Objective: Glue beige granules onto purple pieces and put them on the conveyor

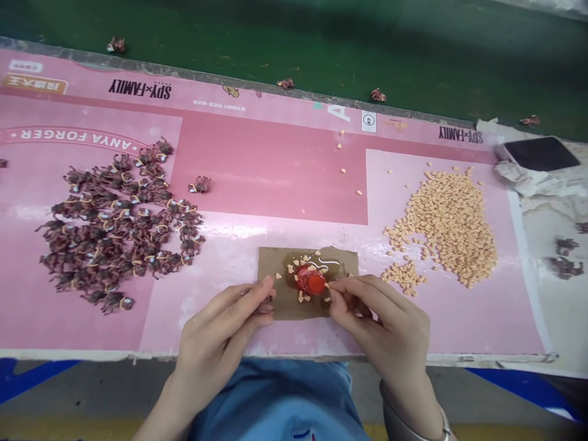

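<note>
My left hand (229,324) is closed around a small dark purple-brown figurine (263,305), mostly covered by the fingers. My right hand (381,318) pinches a tiny beige piece (327,285) between thumb and fingertips, beside a round red cap (316,282). The cap sits in a shiny wet puddle (331,267) on a brown cardboard piece (287,311). Several beige pieces lie around the cap, some in the liquid. Something dark shows under my right fingers; I cannot make out what it is.
Many dark figurines with yellowish bands lie in a pile (114,226) at left. A heap of beige pieces (450,220) spreads at right. A phone (537,153) rests on crumpled paper. Beyond the pink printed mat (275,165) runs a green surface (257,43) with several figurines.
</note>
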Motion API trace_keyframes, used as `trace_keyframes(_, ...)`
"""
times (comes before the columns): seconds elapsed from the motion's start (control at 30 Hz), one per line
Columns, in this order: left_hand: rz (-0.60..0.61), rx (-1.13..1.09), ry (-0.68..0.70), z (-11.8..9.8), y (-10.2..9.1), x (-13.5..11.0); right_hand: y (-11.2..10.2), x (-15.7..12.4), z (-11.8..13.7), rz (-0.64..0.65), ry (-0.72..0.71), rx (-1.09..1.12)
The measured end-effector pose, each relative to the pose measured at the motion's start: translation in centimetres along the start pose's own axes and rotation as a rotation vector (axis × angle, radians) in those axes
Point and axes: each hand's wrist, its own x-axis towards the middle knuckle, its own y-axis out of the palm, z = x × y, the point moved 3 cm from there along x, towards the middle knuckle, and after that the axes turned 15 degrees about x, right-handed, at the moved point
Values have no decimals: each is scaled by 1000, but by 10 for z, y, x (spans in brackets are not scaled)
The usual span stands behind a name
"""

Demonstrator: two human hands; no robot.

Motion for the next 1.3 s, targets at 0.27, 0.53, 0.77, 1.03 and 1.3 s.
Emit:
trace_keyframes(0.27,60,-204,145,-5,5,14,-5,0,16,-7,29,188)
trace_keyframes(0.53,288,-341,191,-10,21,9,10,2,43,88,-81,520)
trace_keyframes(0.77,328,-409,212,-14,19,10,17,3,42,172,-96,518)
trace_keyframes(1.03,260,-399,129,-16,20,12,6,-7,51,245,-220,216)
trace_keyframes(1.3,153,-128,140,-28,12,26,6,-13,50,170,-284,133)
